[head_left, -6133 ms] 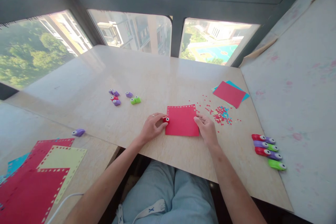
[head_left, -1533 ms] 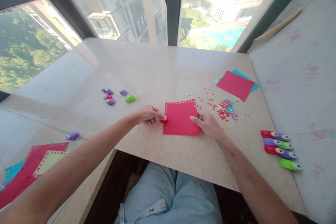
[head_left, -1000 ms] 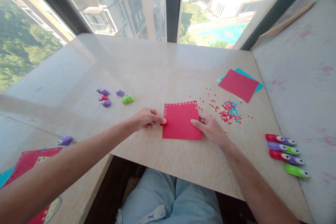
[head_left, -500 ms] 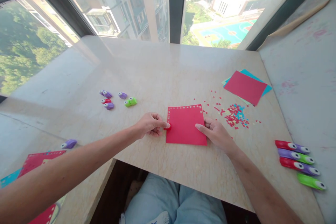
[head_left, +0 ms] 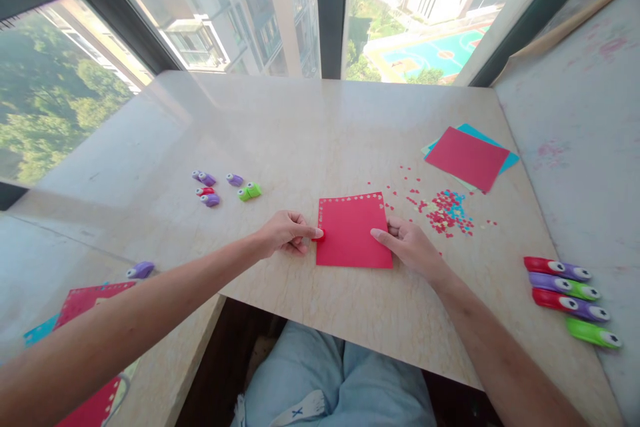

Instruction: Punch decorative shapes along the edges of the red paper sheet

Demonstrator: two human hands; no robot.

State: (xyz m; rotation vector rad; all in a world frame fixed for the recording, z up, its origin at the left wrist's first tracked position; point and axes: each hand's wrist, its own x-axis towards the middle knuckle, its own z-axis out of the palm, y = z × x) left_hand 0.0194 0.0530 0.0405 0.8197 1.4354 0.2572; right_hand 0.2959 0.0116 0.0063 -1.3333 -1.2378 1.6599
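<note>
A red sheet of paper [head_left: 354, 233] lies in front of me, with small cut-out shapes along its top edge and the upper part of its left edge. At the sheet's left edge my left hand [head_left: 291, 232] is closed on a small red craft punch [head_left: 319, 235], thumb on top; the fingers hide most of the punch. My right hand [head_left: 407, 243] pinches the sheet's right edge, thumb above and fingers underneath.
Red and blue confetti [head_left: 450, 212] lies scattered right of the sheet. Behind it is a stack of coloured paper [head_left: 467, 159]. Several craft punches [head_left: 567, 285] line the right side; smaller punches [head_left: 207, 188] sit at left. Punched red sheets [head_left: 95, 303] lie lower left, partly behind my arm.
The camera view has shifted slightly. Both hands keep their hold on the punch and the sheet, with no clear movement along the edge.
</note>
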